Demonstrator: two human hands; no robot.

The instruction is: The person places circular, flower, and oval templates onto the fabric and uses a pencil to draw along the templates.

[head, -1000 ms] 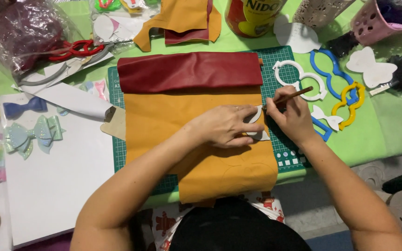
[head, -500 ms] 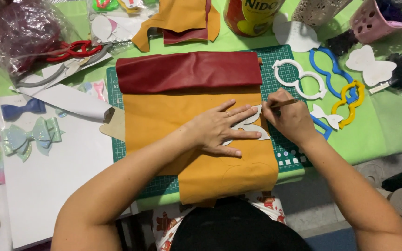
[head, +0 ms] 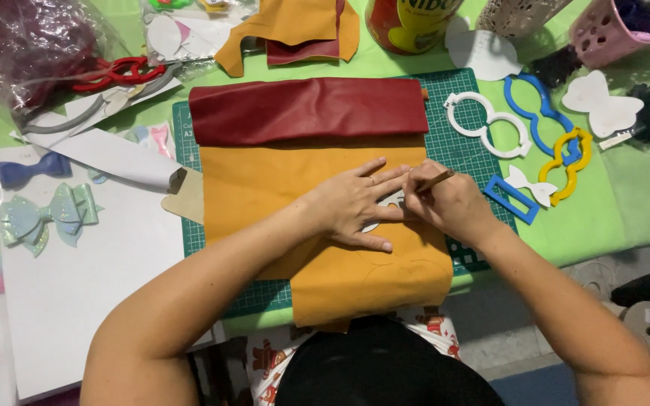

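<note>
While the far left of the tabletop (head: pixel 626 203) carries a white sheet (head: pixel 77 278) with a mint green bow (head: pixel 43 214) and a blue bow (head: pixel 24 169) on it, red-handled scissors (head: pixel 118 74) lie higher up beside a clear plastic bag (head: pixel 31 45). Near the middle, a green cutting mat (head: pixel 468 154) lies under a mustard yellow sheet (head: pixel 280 195), and a dark red sheet (head: pixel 306 109) covers its upper edge. The left hand (head: pixel 355 207) lies flat with spread fingers, pressing a small pale template (head: pixel 393 201) onto the yellow sheet. Just to its right, the right hand (head: pixel 449 203) is closed around a thin brown pencil (head: pixel 436 180), whose tip seems to touch the edge of the template, though the fingers hide it partly. Further right lie a white bow-shaped frame (head: pixel 487 124), a blue one (head: pixel 539 116), a yellow one (head: pixel 569 162) and a small blue rectangle frame (head: pixel 511 199).
</note>
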